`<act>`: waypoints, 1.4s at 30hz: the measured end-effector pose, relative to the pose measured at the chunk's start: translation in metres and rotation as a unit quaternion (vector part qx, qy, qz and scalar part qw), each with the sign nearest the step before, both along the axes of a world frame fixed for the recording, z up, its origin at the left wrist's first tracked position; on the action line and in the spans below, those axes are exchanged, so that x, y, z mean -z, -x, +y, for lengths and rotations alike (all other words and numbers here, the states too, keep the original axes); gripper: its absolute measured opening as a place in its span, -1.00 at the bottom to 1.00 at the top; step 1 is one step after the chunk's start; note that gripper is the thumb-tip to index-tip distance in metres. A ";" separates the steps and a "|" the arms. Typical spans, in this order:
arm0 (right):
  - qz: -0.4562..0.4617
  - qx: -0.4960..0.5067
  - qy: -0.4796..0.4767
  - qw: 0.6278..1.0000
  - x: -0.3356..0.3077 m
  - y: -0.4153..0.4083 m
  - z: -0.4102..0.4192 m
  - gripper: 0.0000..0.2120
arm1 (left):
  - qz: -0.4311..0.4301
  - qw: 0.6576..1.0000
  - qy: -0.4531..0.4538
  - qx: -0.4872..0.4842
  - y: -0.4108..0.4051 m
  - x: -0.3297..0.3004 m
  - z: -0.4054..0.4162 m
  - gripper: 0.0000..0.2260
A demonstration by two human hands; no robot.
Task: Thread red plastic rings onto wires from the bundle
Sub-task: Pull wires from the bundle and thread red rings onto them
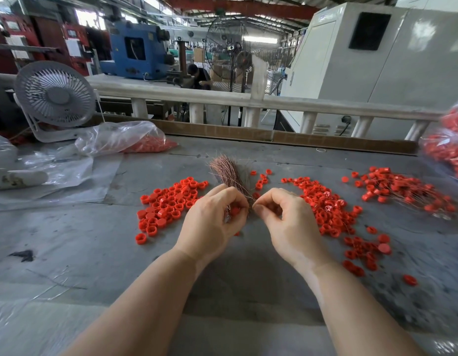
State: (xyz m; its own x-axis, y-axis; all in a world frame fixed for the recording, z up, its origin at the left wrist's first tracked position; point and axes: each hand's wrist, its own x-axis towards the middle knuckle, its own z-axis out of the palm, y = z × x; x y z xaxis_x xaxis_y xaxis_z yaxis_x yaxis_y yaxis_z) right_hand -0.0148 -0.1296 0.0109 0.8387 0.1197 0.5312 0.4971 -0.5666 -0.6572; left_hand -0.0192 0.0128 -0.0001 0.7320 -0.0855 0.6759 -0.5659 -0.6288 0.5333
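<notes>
A bundle of thin copper wires (pixel 226 170) stands fanned out at the middle of the grey table. My left hand (pixel 212 222) grips the bundle's lower end and also holds a red plastic ring (pixel 235 210) in its fingers. My right hand (pixel 287 217) pinches its thumb and forefinger together right beside the bundle, seemingly on a single wire too thin to make out. Loose red rings lie in a pile on the left (pixel 168 205) and in another on the right (pixel 328 209).
At the far right lies a heap of rings with wires through them (pixel 402 192). A clear bag of red rings (pixel 135 140) and a white desk fan (pixel 54 95) sit at the back left. Another bag of rings (pixel 451 147) hangs at the right edge. A cardboard strip (pixel 274 136) lines the table's back.
</notes>
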 end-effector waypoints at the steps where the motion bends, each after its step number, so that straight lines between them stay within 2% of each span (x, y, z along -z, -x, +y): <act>1: 0.003 -0.002 -0.002 1.000 0.000 0.000 0.000 -0.78 | -0.001 1.000 0.001 -0.002 0.000 0.000 0.000 -0.92; 10: -0.001 -0.007 -0.010 1.000 0.000 0.000 0.000 -0.78 | -0.008 1.000 0.011 -0.008 0.000 0.001 -0.001 -0.94; 15: -0.036 -0.021 -0.009 0.999 0.000 0.001 0.000 -0.84 | -0.009 0.999 0.046 -0.007 -0.001 0.000 -0.002 -0.86; 19: -0.072 -0.014 0.001 0.997 0.000 0.001 0.000 -0.88 | 0.089 0.989 0.114 0.016 -0.001 -0.004 -0.002 -0.69; 21: -0.088 -0.003 0.007 0.996 0.000 0.002 0.000 -0.87 | 0.124 0.983 0.136 0.029 -0.001 -0.004 -0.001 -0.69; 25: -0.102 0.008 0.009 0.995 0.000 0.001 -0.002 -0.85 | 0.138 0.977 0.162 0.030 0.000 -0.006 -0.002 -0.71; 42: -0.123 0.020 0.048 0.991 0.001 0.002 -0.001 -0.83 | 0.132 0.984 0.118 0.010 0.002 -0.007 -0.002 -0.75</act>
State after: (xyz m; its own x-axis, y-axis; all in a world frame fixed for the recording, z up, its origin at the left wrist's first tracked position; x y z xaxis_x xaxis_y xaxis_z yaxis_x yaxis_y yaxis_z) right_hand -0.0164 -0.1308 0.0100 0.6898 0.1498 0.7083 0.6120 -0.6434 -0.4599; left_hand -0.0212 0.0107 0.0073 0.8844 0.0340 0.4655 -0.3996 -0.4604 0.7927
